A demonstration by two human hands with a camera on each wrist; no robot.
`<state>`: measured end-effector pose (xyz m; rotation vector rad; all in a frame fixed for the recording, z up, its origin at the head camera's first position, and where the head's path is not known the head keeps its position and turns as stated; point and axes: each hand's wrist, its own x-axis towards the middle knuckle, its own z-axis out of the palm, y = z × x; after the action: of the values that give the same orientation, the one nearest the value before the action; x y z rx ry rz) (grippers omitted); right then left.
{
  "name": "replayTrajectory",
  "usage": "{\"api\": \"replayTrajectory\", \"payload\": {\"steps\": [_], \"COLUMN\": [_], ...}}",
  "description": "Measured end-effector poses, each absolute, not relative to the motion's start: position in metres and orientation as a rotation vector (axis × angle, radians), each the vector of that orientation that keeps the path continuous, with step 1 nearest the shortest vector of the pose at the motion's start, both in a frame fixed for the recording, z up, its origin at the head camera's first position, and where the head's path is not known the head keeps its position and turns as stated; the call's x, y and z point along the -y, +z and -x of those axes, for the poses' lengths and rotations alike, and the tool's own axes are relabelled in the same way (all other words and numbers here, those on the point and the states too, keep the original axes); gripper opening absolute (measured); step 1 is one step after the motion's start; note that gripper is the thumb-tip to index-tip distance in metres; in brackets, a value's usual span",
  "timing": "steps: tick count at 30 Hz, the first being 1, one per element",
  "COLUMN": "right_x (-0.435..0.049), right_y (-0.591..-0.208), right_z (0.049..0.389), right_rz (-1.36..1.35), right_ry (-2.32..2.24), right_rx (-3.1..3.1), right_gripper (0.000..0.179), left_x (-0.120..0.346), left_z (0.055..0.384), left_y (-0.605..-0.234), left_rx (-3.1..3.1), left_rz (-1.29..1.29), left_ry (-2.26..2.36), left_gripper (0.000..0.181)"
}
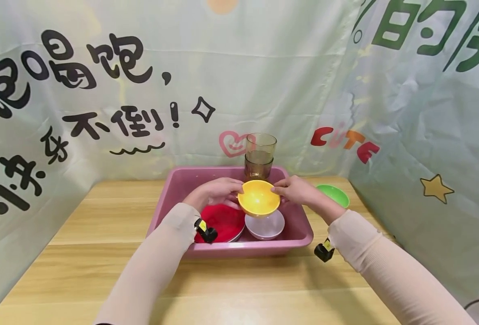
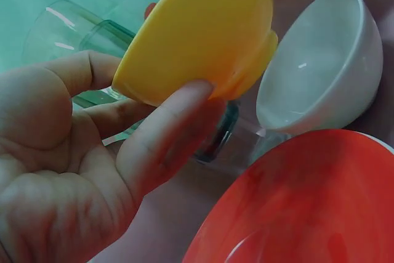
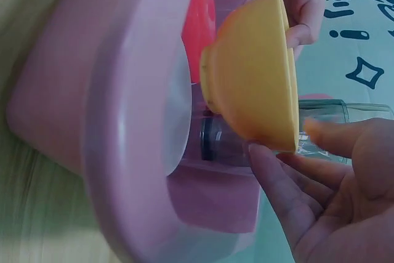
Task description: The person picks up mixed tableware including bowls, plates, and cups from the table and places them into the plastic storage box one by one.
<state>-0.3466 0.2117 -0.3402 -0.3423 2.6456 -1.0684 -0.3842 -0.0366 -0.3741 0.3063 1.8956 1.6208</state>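
Both hands hold a yellow bowl [image 1: 259, 198] by opposite sides of its rim, above a pink plastic tub [image 1: 247, 251]. My left hand [image 1: 219, 192] pinches the left edge, thumb and fingers on either side of the wall, as the left wrist view shows. On the other side my right hand [image 1: 296, 189] grips the rim the same way, seen close in the right wrist view. Below the yellow bowl a white bowl [image 1: 265, 225] sits in the tub. Beside it lies a red plate [image 1: 222, 222], with a white rim showing under it. Stacked clear brown cups [image 1: 260, 155] stand behind the yellow bowl.
A green bowl [image 1: 333, 195] rests on the wooden table [image 1: 243, 293] right of the tub, partly behind the right forearm. Printed fabric [image 1: 182, 81] hangs behind the table and along its right side. Black wrist cameras [image 1: 324, 250] sit on both sleeves.
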Motion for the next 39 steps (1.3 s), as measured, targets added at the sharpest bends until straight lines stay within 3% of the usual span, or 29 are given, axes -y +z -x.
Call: {"api": "replayTrajectory", "payload": {"steps": [27, 39], "right_x": [-0.212, -0.213], "right_y": [-0.357, -0.364], "right_z": [0.357, 0.359], "right_rz": [0.298, 0.307], "right_ry": [-0.868, -0.886], "right_rx": [-2.611, -2.593], "right_gripper": [0.032, 0.031], "left_x": [0.024, 0.013], "left_z": [0.385, 0.390], "left_y": [-0.394, -0.382], "left_rx": [-1.908, -2.073], "left_rz": [-0.350, -0.494], "left_ry": [1.397, 1.133], "left_gripper": [0.051, 0.028]}}
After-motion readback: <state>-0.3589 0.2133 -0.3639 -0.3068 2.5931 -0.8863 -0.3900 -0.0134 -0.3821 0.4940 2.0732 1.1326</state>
